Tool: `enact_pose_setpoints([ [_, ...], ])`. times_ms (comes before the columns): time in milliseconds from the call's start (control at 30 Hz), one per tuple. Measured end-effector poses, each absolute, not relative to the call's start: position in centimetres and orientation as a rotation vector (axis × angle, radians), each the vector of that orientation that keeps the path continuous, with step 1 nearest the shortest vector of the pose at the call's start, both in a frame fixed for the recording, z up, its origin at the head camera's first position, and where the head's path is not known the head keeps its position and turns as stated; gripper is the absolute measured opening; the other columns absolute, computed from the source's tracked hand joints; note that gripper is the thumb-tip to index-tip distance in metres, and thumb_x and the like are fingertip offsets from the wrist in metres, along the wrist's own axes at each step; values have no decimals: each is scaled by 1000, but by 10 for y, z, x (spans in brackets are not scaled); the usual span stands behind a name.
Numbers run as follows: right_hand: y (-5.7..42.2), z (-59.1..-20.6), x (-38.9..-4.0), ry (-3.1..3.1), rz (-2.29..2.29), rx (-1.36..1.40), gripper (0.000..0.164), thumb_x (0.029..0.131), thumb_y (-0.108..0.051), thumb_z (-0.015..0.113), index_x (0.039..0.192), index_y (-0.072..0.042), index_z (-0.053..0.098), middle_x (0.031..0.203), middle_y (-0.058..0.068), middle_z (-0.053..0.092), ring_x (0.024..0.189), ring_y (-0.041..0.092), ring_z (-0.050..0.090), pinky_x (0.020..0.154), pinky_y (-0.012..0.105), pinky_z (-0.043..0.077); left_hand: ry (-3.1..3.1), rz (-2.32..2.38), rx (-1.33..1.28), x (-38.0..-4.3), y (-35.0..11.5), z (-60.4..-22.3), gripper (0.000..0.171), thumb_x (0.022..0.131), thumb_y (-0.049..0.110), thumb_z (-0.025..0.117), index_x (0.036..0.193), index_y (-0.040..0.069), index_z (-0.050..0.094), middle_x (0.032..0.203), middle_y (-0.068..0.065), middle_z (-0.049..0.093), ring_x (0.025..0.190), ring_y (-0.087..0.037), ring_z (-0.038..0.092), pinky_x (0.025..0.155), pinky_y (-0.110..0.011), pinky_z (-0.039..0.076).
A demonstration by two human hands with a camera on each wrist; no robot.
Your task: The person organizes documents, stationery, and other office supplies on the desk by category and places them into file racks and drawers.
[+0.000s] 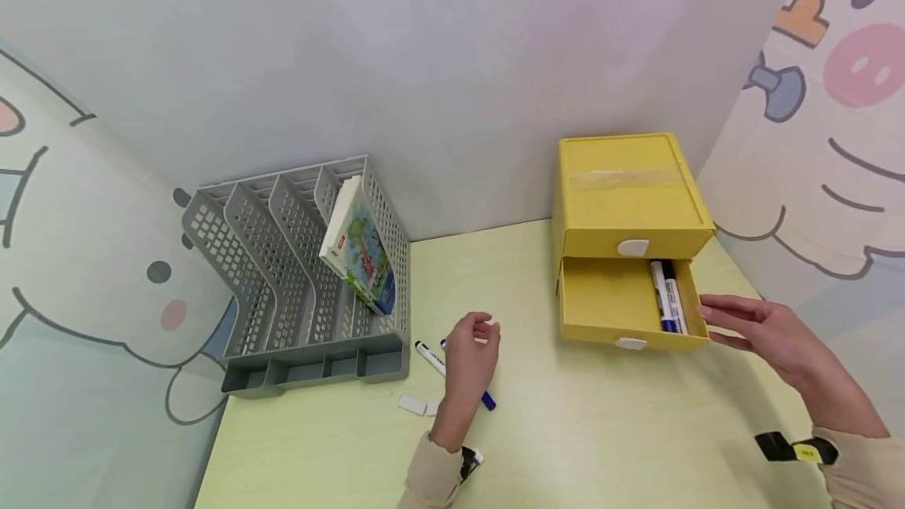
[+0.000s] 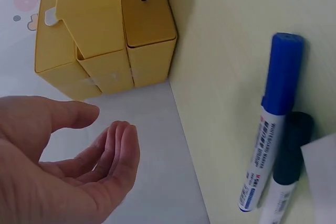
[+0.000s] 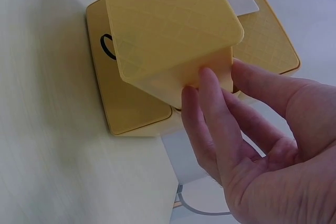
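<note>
My right hand [image 1: 771, 336] holds the right side wall of the pulled-out lower drawer [image 1: 601, 328] of a yellow drawer box. In the right wrist view, its fingertips [image 3: 209, 77] lie against that wall and the thumb reaches its upper edge. Inside the drawer, two whiteboard markers [image 1: 663, 297] lie side by side along the right. My left hand [image 1: 470, 360] hovers over the table, fingers loosely bent, holding nothing. Beneath and beside it lie whiteboard markers, one with a blue cap [image 2: 283, 72] and one with a dark cap [image 2: 294, 145].
The yellow box [image 1: 629, 179] stands against the wall, its upper drawer [image 1: 601, 243] closed. At the left, a grey file rack [image 1: 283, 258] holds books [image 1: 364, 258] in its rightmost slot. A small white block [image 1: 412, 404] lies in front of the rack.
</note>
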State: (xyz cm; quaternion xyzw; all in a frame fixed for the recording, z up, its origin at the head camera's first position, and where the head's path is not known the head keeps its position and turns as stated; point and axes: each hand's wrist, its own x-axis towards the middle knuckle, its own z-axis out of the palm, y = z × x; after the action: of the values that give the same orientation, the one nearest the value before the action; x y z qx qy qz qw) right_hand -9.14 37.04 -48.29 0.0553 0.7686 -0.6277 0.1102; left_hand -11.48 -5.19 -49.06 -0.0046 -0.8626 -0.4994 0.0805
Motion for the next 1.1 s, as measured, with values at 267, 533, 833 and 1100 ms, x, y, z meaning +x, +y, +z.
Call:
enact_pose_setpoints([
  [267, 370, -483, -91, 2264, -1844, 165, 26, 103, -8, 62, 121, -22, 76, 109, -27, 67, 94, -5, 68, 76, 26, 60, -2676, -1243, 132, -103, -72, -509, 13, 91, 4, 75, 102, -2, 71, 85, -9, 66, 81, -26, 68, 68, -37, 55],
  [533, 370, -484, -91, 2272, -1837, 165, 26, 103, -8, 62, 122, -21, 76, 109, -27, 67, 94, -5, 67, 76, 26, 60, -2768, -1117, 231, -98, -83, -526, 26, 86, 0, 78, 106, -11, 68, 90, -18, 64, 82, -31, 66, 76, -48, 56],
  [833, 369, -483, -92, 2275, -1833, 178, 25, 103, -10, 63, 121, -21, 75, 109, -28, 67, 94, -5, 67, 76, 26, 60, -2848, -1069, 224, -98, -81, -538, 23, 81, -5, 80, 97, -10, 65, 84, -15, 57, 75, -28, 59, 70, -45, 54],
  [1100, 369, -483, -91, 2279, -1827, 186, 25, 103, -10, 63, 121, -21, 76, 108, -28, 66, 93, -6, 67, 76, 25, 60, -2874, -1084, 210, -101, -73, -545, 20, 81, -3, 81, 93, -6, 65, 78, -8, 54, 70, -23, 54, 65, -40, 52],
])
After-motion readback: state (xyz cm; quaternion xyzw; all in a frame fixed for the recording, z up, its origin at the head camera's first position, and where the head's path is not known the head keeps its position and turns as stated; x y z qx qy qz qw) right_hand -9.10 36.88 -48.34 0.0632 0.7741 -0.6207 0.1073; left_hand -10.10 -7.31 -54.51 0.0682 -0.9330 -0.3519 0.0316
